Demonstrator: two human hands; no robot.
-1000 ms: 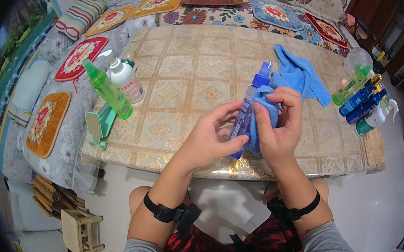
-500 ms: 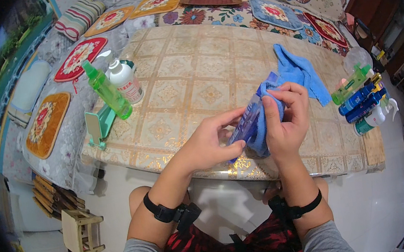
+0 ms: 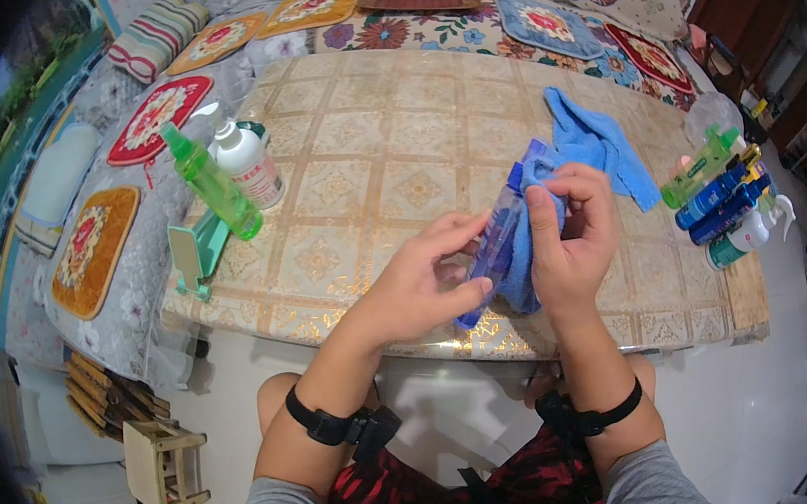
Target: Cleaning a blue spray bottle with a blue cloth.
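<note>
Two bare hands work over the table, which has a tan patterned cover. The left hand holds a clear violet-blue bottle, its grip partly curled, thumb low on the bottle and fingers along its near side. The bottle is tilted, its top end pointing away from the person and to the right, above the front edge of the table. The right hand's grip is closed on a blue cloth, thumb against bent fingers, with the fabric pressed along the bottle's right side. Just beyond lies more blue fabric (whether it joins the held cloth, I cannot tell). At the table's left are a green bottle, a white pump bottle and a pale green stand; at its right edge, a cluster of bottles in green, blue and white.
</note>
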